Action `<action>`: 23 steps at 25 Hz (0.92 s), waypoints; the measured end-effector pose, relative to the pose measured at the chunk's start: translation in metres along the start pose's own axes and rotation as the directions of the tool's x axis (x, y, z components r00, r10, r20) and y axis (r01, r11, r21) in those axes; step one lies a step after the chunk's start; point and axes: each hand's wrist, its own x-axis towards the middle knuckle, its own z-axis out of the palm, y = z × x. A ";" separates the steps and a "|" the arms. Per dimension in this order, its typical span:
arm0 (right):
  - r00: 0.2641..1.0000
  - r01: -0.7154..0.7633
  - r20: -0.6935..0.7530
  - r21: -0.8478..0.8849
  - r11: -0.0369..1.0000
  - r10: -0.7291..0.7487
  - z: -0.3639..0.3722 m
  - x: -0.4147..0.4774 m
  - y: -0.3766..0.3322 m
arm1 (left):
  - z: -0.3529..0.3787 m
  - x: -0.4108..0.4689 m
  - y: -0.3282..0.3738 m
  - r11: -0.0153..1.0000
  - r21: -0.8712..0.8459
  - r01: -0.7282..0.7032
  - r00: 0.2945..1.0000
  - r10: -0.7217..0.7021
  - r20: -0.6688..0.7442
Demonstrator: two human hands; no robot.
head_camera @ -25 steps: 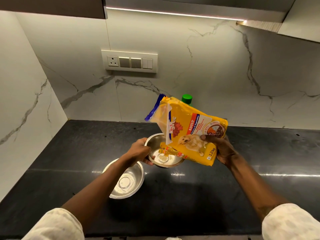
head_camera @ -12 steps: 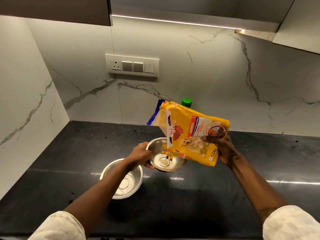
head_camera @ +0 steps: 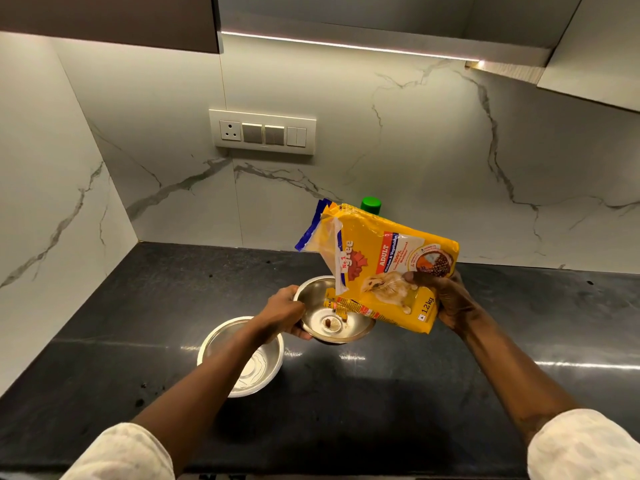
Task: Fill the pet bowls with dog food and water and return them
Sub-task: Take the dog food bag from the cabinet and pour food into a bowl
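The left hand grips the rim of a steel bowl, holding it above the black desk. The right hand clasps a yellow dog food bag, tilted with its open corner just over that bowl. A couple of kibble pieces lie in the bowl's bottom. A second steel bowl rests on the desk just left of and nearer than the held bowl. A green bottle cap shows behind the bag.
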 end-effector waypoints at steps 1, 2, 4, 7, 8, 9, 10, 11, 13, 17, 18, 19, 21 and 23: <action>1.000 -0.001 0.005 -0.017 1.000 0.001 -0.001 0.000 -0.001 | 0.000 0.000 0.000 1.000 -0.001 -0.006 1.000 0.006 0.001; 1.000 0.001 0.012 -0.036 0.999 -0.001 -0.002 0.000 -0.002 | 0.001 0.000 0.000 1.000 -0.007 -0.013 1.000 0.013 0.006; 1.000 0.007 0.009 -0.043 0.999 -0.007 -0.003 0.000 -0.004 | 0.002 -0.001 0.000 0.999 -0.029 -0.026 1.000 0.026 0.014; 1.000 0.002 0.015 -0.037 0.999 -0.002 -0.004 -0.001 -0.006 | 0.005 -0.001 -0.001 0.999 -0.037 -0.034 0.999 0.035 0.033; 1.000 0.001 0.025 -0.043 0.999 0.000 -0.005 -0.001 -0.006 | 0.005 -0.001 -0.002 0.999 -0.039 -0.035 0.999 0.036 0.039; 1.000 0.000 0.026 -0.041 0.999 0.002 -0.005 -0.001 -0.006 | 0.006 -0.001 -0.002 0.998 -0.044 -0.033 0.999 0.034 0.040; 1.000 -0.001 0.018 -0.034 0.999 0.001 -0.005 -0.001 -0.007 | 0.006 -0.001 -0.002 0.998 -0.052 -0.028 0.999 0.030 0.040; 1.000 0.000 0.007 -0.029 1.000 0.001 -0.005 -0.001 -0.007 | 0.006 0.000 -0.002 0.998 -0.056 -0.025 0.999 0.027 0.039; 1.000 0.004 0.008 -0.034 0.999 -0.003 -0.006 -0.001 -0.008 | 0.006 -0.001 -0.003 0.998 -0.056 -0.025 0.999 0.027 0.041; 1.000 0.013 -0.004 -0.018 1.000 -0.013 -0.006 0.000 -0.012 | 0.006 0.000 -0.002 0.997 -0.072 -0.025 0.999 0.027 0.030; 1.000 0.014 0.007 -0.022 1.000 -0.014 -0.005 0.000 -0.014 | 0.006 0.000 -0.002 0.997 -0.073 -0.027 0.999 0.029 0.030; 1.000 0.017 0.020 -0.030 0.999 -0.016 -0.005 0.001 -0.014 | 0.006 0.000 -0.002 0.997 -0.074 -0.030 0.999 0.033 0.032; 1.000 0.019 0.015 -0.039 0.999 -0.018 -0.005 0.002 -0.016 | 0.006 0.001 -0.002 0.996 -0.079 -0.035 0.999 0.038 0.032; 1.000 0.011 0.018 -0.044 0.999 -0.010 -0.005 0.003 -0.018 | 0.006 0.001 -0.002 0.996 -0.081 -0.033 0.999 0.035 0.032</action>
